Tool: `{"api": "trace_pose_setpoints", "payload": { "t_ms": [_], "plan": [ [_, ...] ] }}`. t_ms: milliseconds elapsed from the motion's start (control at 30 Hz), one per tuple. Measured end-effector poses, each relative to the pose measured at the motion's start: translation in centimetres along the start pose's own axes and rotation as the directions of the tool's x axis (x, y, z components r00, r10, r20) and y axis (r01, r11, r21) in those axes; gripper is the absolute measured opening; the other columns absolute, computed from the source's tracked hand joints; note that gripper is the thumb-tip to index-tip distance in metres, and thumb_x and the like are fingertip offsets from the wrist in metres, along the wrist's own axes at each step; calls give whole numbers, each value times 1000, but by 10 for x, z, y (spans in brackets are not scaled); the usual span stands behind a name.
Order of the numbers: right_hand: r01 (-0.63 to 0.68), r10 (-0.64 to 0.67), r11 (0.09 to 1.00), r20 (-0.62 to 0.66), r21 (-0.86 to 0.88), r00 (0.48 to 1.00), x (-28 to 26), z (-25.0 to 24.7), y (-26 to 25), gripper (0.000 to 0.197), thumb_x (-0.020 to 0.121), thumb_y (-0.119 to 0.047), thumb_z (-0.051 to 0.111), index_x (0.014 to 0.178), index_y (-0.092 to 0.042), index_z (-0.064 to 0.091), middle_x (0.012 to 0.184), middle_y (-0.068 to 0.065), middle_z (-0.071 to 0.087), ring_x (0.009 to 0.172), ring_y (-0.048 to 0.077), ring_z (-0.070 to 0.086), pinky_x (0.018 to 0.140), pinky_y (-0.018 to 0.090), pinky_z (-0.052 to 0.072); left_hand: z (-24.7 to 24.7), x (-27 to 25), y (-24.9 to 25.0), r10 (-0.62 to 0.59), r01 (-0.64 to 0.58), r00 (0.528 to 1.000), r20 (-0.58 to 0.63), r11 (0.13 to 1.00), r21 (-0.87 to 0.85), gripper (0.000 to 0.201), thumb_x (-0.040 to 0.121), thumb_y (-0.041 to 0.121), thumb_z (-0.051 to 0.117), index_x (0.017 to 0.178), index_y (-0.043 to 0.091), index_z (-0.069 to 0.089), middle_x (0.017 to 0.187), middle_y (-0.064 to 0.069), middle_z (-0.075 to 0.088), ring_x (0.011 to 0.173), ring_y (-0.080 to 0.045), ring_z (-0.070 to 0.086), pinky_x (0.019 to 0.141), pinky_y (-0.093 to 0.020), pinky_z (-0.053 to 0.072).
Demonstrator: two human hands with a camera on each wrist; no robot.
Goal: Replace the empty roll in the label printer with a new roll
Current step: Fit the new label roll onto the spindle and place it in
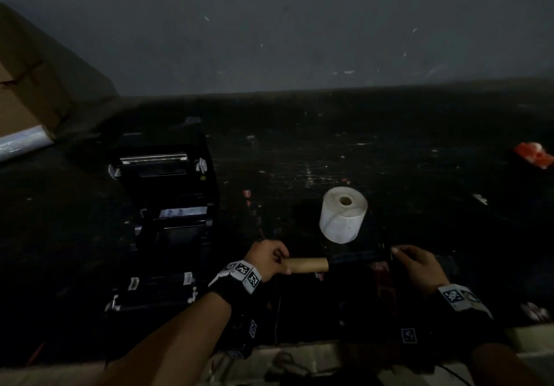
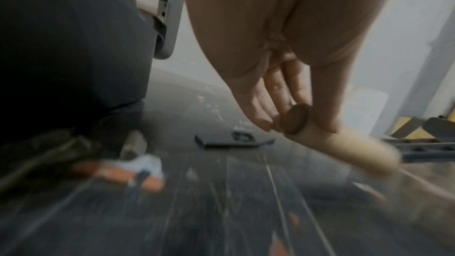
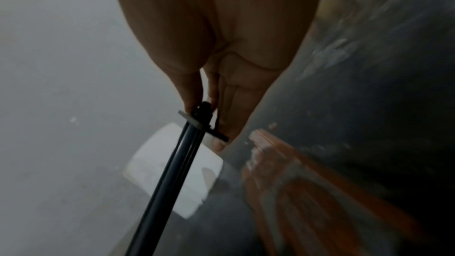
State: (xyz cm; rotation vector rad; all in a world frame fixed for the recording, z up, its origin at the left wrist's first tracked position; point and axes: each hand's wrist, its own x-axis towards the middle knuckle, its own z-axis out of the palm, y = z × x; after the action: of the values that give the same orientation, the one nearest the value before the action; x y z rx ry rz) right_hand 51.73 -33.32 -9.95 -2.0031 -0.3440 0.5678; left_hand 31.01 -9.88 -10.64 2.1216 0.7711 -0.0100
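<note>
While the left hand (image 1: 266, 261) grips the light, crushable cardboard core (image 1: 307, 265) at its end, right fingers (image 3: 194, 94) pinch the stiff spindle (image 3: 169, 172).

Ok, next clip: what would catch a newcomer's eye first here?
The white label roll standing on end on the dark table, just beyond the hands. In front of it the left hand grips a bare cardboard core while the right hand pinches the end of a black spindle. At left, the black label printer sits with its lid open.
</note>
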Motion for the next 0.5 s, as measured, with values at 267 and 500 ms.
{"api": "trace_pose_setpoints", "payload": {
  "t_ms": [267, 500],
  "plan": [
    [31, -35, 977, -19, -209, 999, 10, 20, 18, 20, 87, -11, 58, 102, 1, 62, 125, 15, 61, 111, 25, 59, 89, 20, 41, 10, -2, -10, -48, 48, 999, 2, 993, 106, 35, 73, 15, 74, 106, 10, 67, 109, -11, 69, 99, -22, 64, 75, -17, 44],
    [25, 8, 900, 74, -436, 997, 19, 13, 0, 25, 86, -22, 59, 105, -6, 63, 121, 15, 64, 113, 29, 57, 96, 33, 40, 4, 2, -6, -47, 43, 998, 40, 993, 111, 42, 74, 21, 74, 113, 12, 64, 113, -12, 68, 103, -20, 63, 79, -17, 44]
  ]
}}
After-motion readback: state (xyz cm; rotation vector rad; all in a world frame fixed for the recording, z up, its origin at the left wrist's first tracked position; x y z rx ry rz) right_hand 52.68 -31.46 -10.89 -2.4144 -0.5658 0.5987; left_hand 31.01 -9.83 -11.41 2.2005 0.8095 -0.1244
